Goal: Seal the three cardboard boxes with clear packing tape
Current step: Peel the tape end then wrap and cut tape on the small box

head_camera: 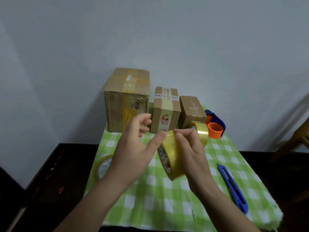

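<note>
The person holds a roll of clear packing tape (pixel 170 156) up over the green checked cloth (pixel 167 198), both hands on it. The right hand (pixel 192 153) has its fingers (pixel 184 133) curled shut around the roll's outer band, bearing the weight. The left hand (pixel 135 148) is mostly spread, only its thumb pressing the top edge of the roll while the other fingers stand loose and hold nothing. To me it looks like the hunt for the tape's free end. I cannot see that end from here.

The three boxes wait in a row at the far side of the cloth, against the wall: the large box (pixel 127 101) on the left, the middle box (pixel 165 111) just beside it, the small box (pixel 192 111) to the right. All already carry some tape on top.

To do this well, I'd say turn the roll slowly under the thumbnail until it catches the seam, then lift a corner and peel straight, or the film may split into a strip. The blue utility knife (pixel 232 186) lies on the cloth to the right, handy for cutting. Spare rolls sit near: one (pixel 199 131) by the orange and blue dispenser (pixel 215 126), another (pixel 102 166) at the cloth's left edge
</note>
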